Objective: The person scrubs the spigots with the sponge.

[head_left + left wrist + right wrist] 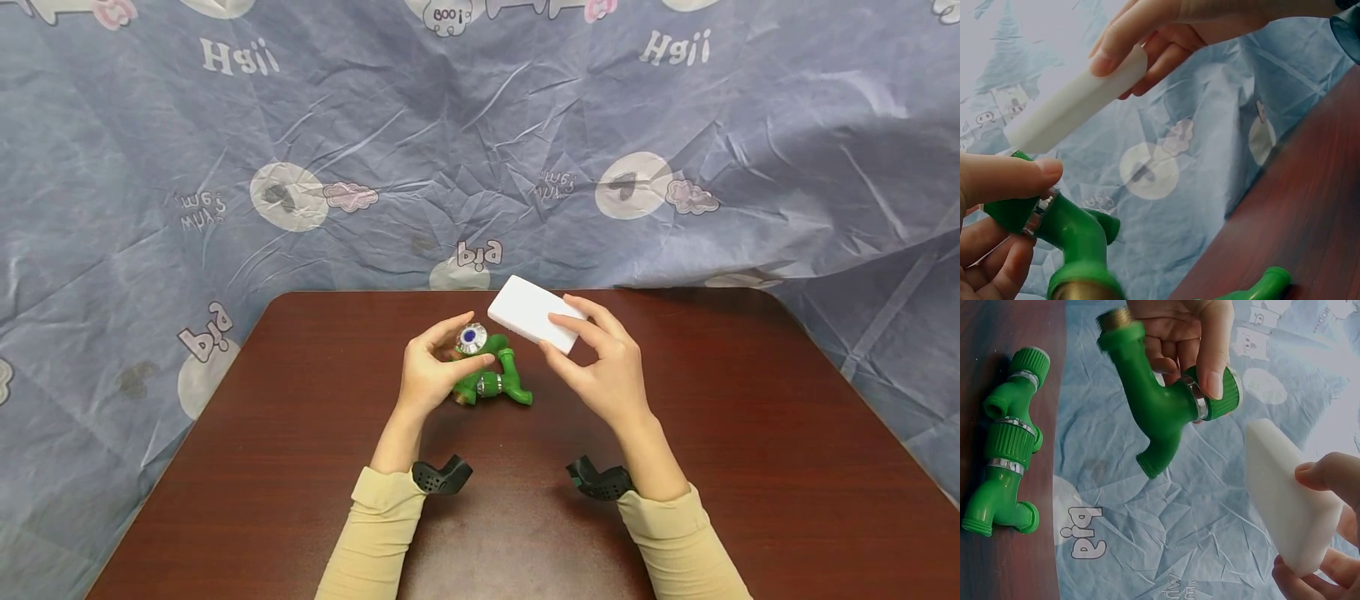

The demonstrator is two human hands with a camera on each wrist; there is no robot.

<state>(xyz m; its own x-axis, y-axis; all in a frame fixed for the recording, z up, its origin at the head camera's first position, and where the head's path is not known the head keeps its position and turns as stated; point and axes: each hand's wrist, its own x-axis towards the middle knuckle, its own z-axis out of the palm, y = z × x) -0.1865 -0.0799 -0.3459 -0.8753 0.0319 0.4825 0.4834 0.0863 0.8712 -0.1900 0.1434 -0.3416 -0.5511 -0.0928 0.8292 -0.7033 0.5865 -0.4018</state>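
Observation:
In the head view my left hand (429, 367) pinches a green tap (472, 337) by its ribbed round handle, whose top is silver with a blue centre. The right wrist view shows this tap (1147, 400) held off the table, with its brass threaded end upward and its spout pointing down. My right hand (611, 367) grips a white sponge block (525, 307) by one end, thumb on one side and fingers on the other. The sponge's far end is close to the tap's handle; the left wrist view does not settle whether they touch.
More green taps (1013, 440) with silver bands lie on the dark red-brown table (315, 417), below my left hand. A wrinkled blue printed cloth (480, 150) hangs behind the table's far edge. Black wrist mounts (444, 475) sit on both forearms.

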